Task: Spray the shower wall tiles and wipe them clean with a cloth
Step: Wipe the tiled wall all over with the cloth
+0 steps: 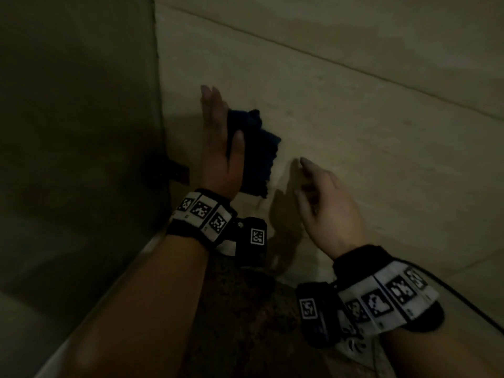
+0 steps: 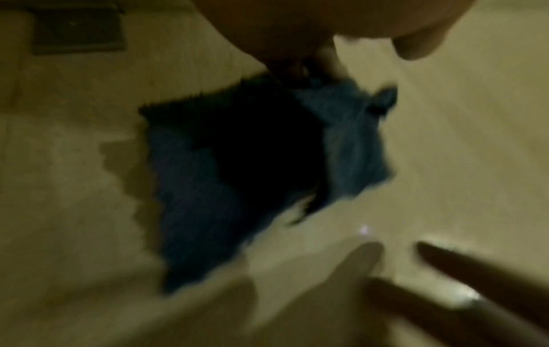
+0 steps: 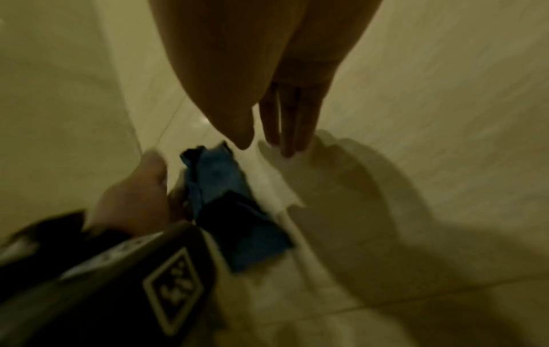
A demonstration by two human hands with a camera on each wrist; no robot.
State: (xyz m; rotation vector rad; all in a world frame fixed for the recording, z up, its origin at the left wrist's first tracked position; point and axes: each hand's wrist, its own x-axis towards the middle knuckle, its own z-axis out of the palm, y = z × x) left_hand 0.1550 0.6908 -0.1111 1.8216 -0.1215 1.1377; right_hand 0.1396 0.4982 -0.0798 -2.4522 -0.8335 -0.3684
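Note:
A dark blue cloth point(image 1: 261, 154) point(image 2: 226, 164) point(image 3: 226, 187) lies against the beige shower wall tile point(image 1: 354, 132) near the corner. My left hand point(image 1: 218, 126) point(image 3: 133, 194) holds it there: the thumb pinches the cloth's upper part against the palm, and the fingers point straight up along the wall. Below the thumb, the rest of the cloth hangs loose. My right hand point(image 1: 321, 192) point(image 3: 261, 136) hovers just right of the cloth and a little lower. It is empty, its fingers loosely curled close to the tile. No spray bottle is in view.
A dark panel point(image 1: 76, 132) meets the tiled wall at the corner on the left, with a small dark bracket point(image 1: 177, 173) low on it. A speckled dark surface point(image 1: 240, 309) lies below my wrists. Grout lines point(image 1: 327, 61) cross the wall above.

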